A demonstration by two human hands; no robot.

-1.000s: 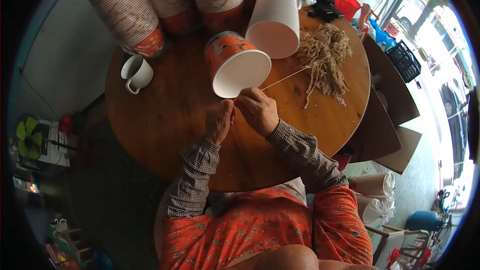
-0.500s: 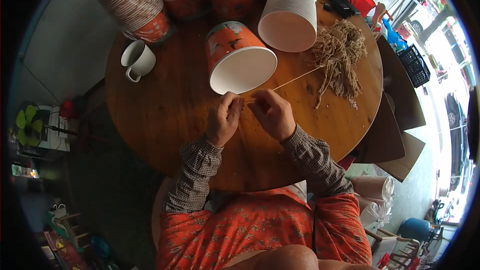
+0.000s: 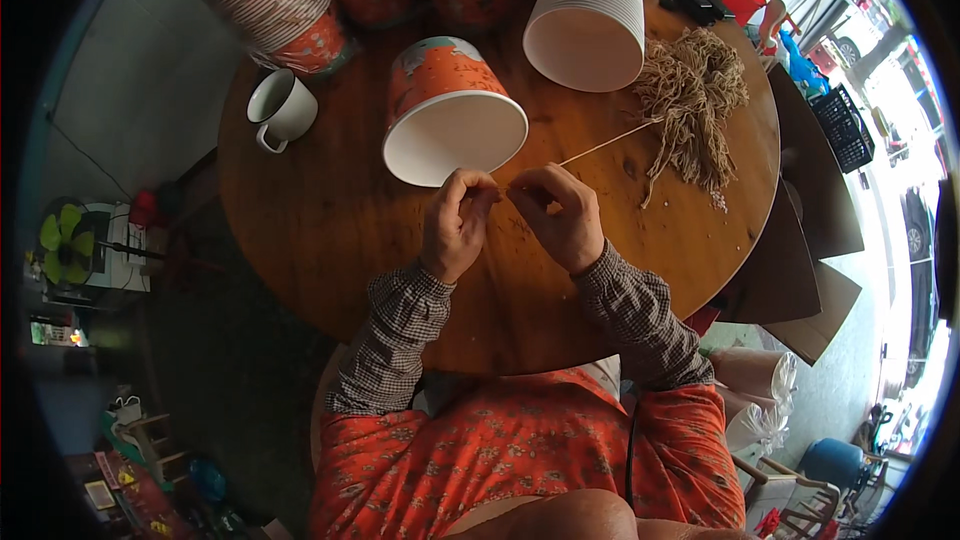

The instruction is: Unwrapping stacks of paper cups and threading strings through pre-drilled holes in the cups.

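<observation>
Both hands meet over the near middle of the round wooden table, pinching a thin tan string (image 3: 605, 143). My left hand (image 3: 457, 230) is closed, thumb against fingers, at the string's end. Close beside it, my right hand (image 3: 562, 220) curls in a pinch on the same string, which runs off to a loose bundle of tan strings (image 3: 697, 105) on the right. Just beyond my fingers an orange patterned paper bucket (image 3: 450, 75) lies on its side, its white mouth toward me. The fingertips hide the piece of string between them.
A nested stack of white buckets (image 3: 585, 25) lies behind the string bundle. Plastic-wrapped bucket stacks (image 3: 265, 0) line the far side. A white mug (image 3: 290, 110) stands at left on the table (image 3: 330, 230). Open cardboard boxes (image 3: 800, 240) flank the right edge.
The orange bucket has rolled a little to the left, away from my right hand. The view has shifted slightly. Both hands stay pinched together on the string.
</observation>
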